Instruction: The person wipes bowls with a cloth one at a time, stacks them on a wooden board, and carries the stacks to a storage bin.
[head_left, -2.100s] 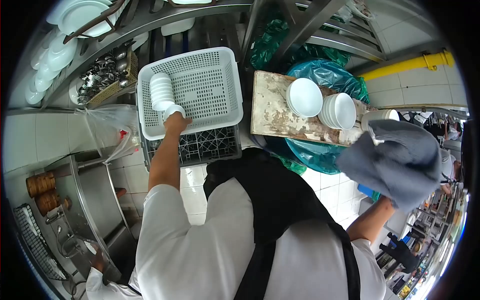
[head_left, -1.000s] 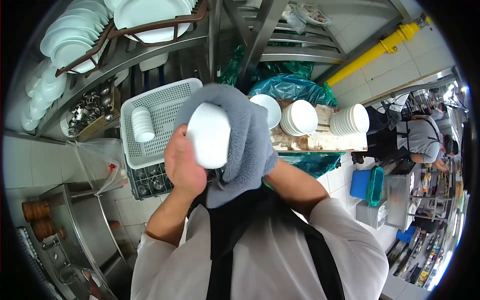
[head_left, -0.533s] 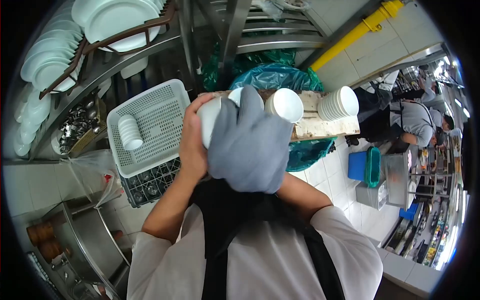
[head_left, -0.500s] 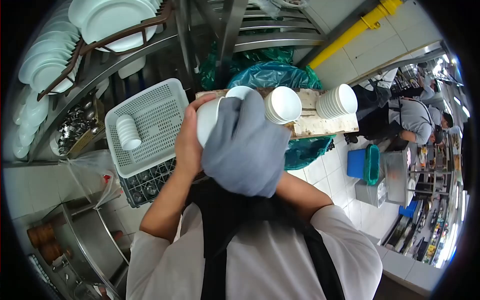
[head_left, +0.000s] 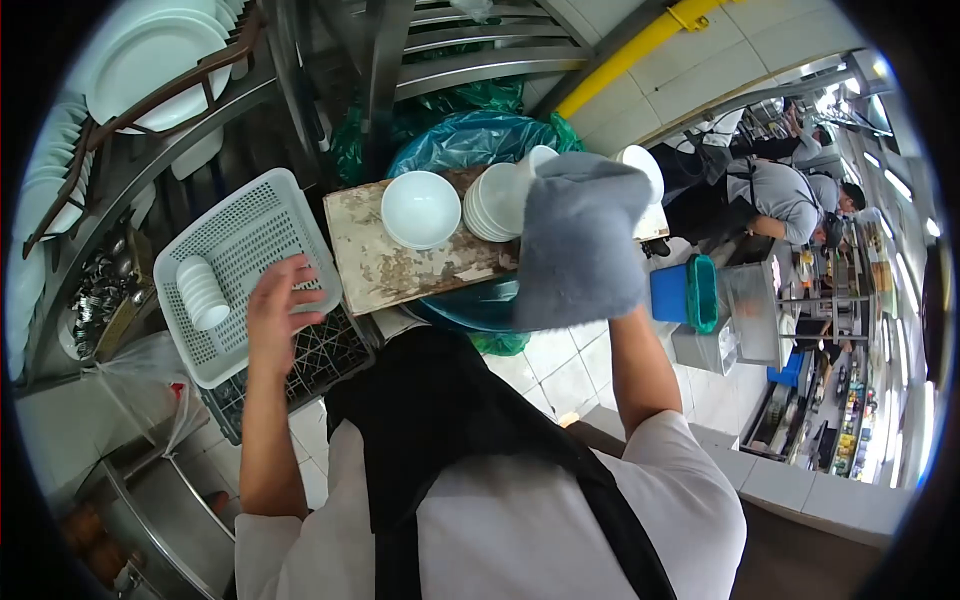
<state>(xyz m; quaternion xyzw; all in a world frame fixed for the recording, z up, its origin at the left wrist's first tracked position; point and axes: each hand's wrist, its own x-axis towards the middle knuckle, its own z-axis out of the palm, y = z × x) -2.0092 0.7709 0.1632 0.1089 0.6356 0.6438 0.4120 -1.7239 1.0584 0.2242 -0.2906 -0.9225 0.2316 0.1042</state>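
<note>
Fingers spread and empty, my left hand point(head_left: 283, 310) is over the right side of a white perforated basket point(head_left: 315, 240), where a short stack of white cups point(head_left: 203, 292) lies. A grey cloth point(head_left: 585, 240) covers my right hand point(head_left: 630, 318), which holds it above the right part of a worn board point(head_left: 375, 265); the fingers are hidden. One white bowl point(head_left: 420, 210) sits on the board's left part. Beside it is a stack of white bowls point(head_left: 492, 203). Another white bowl point(head_left: 537, 162) shows partly behind the cloth's left edge; whether my right hand touches it is unclear.
More white bowls point(head_left: 642, 170) are at the board's right end. Below the basket is a black crate point(head_left: 325, 355). Plates point(head_left: 160, 70) stand in a rack at upper left, near cutlery point(head_left: 110, 280). A bin lined with green plastic point(head_left: 470, 140) is behind the board. Co-workers point(head_left: 785, 200) stand at right.
My left hand has let go of the white bowl and moved left with its fingers spread. My right hand has moved right with the cloth. The camera view has shifted.
</note>
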